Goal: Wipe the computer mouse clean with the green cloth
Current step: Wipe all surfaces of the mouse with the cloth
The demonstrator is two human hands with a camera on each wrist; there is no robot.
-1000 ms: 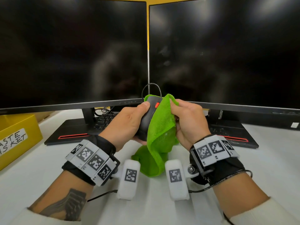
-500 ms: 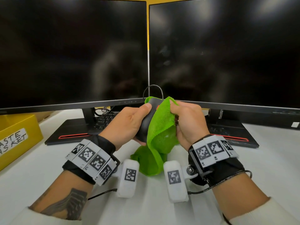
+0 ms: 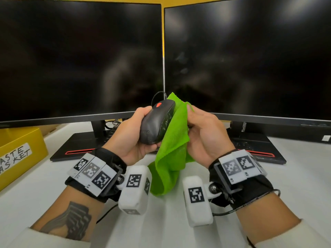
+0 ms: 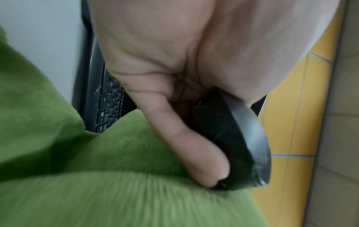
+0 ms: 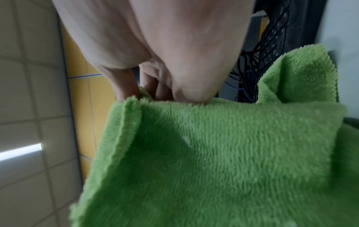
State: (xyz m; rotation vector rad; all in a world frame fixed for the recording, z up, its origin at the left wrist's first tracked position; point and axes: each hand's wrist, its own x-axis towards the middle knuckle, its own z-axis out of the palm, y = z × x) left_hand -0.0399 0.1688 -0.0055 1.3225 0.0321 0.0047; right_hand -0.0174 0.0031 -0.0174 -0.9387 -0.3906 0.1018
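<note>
Mouse (image 3: 157,122) now uncovered in left hand (image 3: 130,138); right hand (image 3: 206,138) holds green cloth (image 3: 172,153).

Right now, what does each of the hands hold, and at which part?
The left hand grips the black mouse around its sides, thumb on the left side. The right hand pinches the green cloth near its upper edge, beside the mouse.

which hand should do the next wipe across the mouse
Right. The right hand already holds the green cloth beside the mouse; the left hand is occupied holding the mouse.
</note>
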